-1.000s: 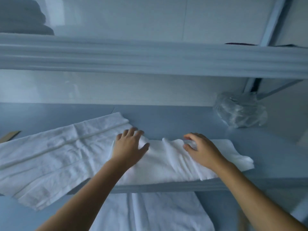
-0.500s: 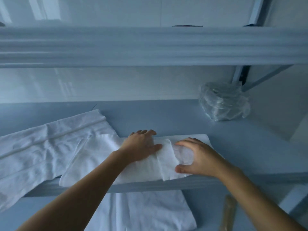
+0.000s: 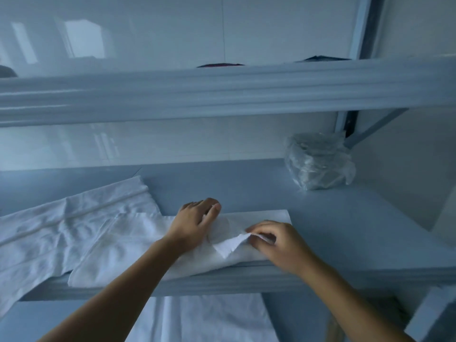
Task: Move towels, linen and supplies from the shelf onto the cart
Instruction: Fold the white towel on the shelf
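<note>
Both hands (image 3: 193, 224) (image 3: 276, 244) touch the towel (image 3: 128, 243) overhanging the shelf (image 3: 345, 230) edge.

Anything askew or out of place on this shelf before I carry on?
Yes. The left white linen lies crooked and droops over the front edge of the shelf. The right hand pinches up a corner of the folded linen that the left hand presses flat.
</note>
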Tool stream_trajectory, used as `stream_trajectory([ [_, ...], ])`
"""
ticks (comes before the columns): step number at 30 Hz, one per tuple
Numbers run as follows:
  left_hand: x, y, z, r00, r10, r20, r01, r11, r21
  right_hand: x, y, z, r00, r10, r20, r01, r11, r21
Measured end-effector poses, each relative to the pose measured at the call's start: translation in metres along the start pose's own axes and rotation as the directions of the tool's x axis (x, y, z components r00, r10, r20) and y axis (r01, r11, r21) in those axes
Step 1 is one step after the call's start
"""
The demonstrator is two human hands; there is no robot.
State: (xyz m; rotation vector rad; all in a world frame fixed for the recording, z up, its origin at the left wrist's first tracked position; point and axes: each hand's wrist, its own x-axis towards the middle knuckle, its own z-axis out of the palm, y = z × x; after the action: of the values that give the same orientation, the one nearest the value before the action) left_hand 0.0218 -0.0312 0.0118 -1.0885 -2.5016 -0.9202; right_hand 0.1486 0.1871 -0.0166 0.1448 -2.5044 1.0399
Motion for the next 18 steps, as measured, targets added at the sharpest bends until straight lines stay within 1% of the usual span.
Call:
stream_trajectory([
  [2, 0.000, 0.004, 0.001, 1.000, 0.007, -0.018, -0.007, 1.000, -0.012, 0.005, 0.006, -0.004, 0.995, 0.072, -0.066, -0.073, 0.997, -0.012],
  [4, -0.001, 0.007, 0.004, 0.999, 0.014, -0.038, -0.014, 1.000, -0.010, 0.010, 0.013, -0.011, 0.977, 0.082, -0.196, -0.093, 0.995, -0.046],
  [7, 0.000, 0.010, 0.011, 0.998, -0.051, -0.043, 0.050, 0.999, -0.010, 0.016, 0.020, -0.026, 0.931, 0.088, -0.356, -0.129, 0.987, -0.094],
  [9, 0.004, 0.015, 0.016, 0.997, -0.067, -0.023, 0.067, 0.997, 0.023, 0.021, 0.028, -0.032, 0.904, 0.133, -0.406, -0.184, 0.979, -0.089],
  [11, 0.008, 0.023, 0.024, 0.998, -0.050, 0.027, 0.047, 0.995, 0.085, 0.022, 0.040, -0.034, 0.901, 0.206, -0.382, -0.241, 0.970, -0.046],
  [13, 0.011, 0.029, 0.034, 0.995, -0.068, 0.076, 0.057, 0.990, 0.131, 0.021, 0.053, -0.034, 0.921, 0.248, -0.299, -0.253, 0.967, 0.025],
  [16, 0.017, 0.032, 0.049, 0.986, -0.149, 0.068, 0.142, 0.985, 0.100, 0.018, 0.064, -0.036, 0.952, 0.239, -0.193, -0.217, 0.968, 0.127],
  [18, 0.019, 0.032, 0.055, 0.988, -0.145, 0.050, 0.139, 0.984, 0.107, 0.017, 0.067, -0.037, 0.963, 0.210, -0.166, -0.183, 0.969, 0.167],
])
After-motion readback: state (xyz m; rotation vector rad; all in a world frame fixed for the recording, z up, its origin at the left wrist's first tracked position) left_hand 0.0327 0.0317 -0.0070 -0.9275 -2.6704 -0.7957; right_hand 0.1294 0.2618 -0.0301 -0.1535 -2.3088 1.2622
